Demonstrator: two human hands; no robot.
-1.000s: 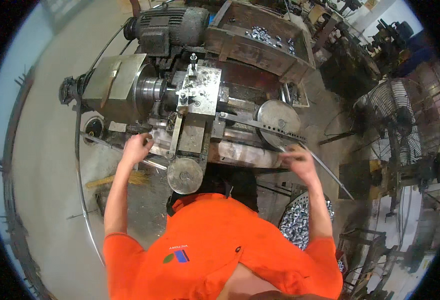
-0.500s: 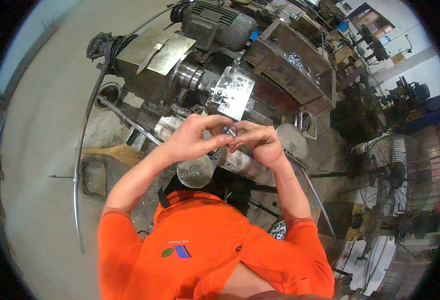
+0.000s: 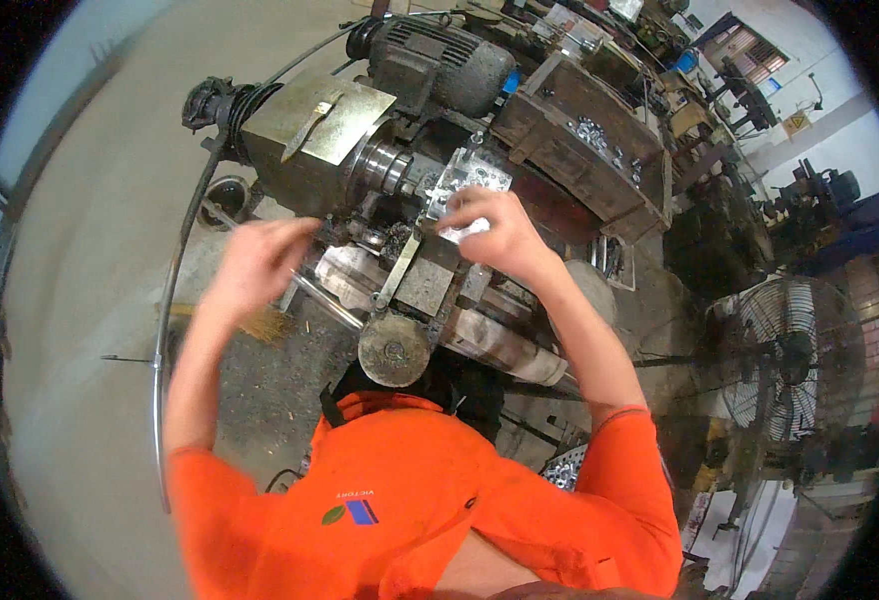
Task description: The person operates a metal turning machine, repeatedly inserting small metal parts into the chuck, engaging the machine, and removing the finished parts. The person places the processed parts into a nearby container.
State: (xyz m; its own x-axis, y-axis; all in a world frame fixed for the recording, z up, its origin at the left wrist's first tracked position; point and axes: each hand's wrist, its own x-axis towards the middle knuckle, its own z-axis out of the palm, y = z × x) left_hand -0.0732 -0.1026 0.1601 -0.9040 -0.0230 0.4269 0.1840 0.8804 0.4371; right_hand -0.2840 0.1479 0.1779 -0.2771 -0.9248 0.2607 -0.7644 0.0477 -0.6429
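Observation:
Both my hands are apart over a small lathe-like machine. My left hand (image 3: 265,262), smeared by motion, hangs with bent fingers beside a metal bar (image 3: 325,300). I cannot make out anything in it. Over the bright metal block (image 3: 475,175), my right hand (image 3: 498,228) has its fingers curled inward near the upper end of a flat lever (image 3: 402,268). What its fingertips hold, if anything, is hidden. Left of that block sits the shiny round chuck (image 3: 385,165). A round handwheel (image 3: 395,350) stands close to my body.
A brush (image 3: 310,128) lies on the machine's metal cover (image 3: 355,110). Behind stands a motor (image 3: 440,65). A wooden box (image 3: 600,160) with small metal parts is at the back right. A large fan (image 3: 785,355) stands at the right. Small metal parts (image 3: 563,470) lie near my right elbow.
My hands were together around a small shiny metal part and have separated. The left moved left, the right up toward the metal block. The small part is no longer visible.

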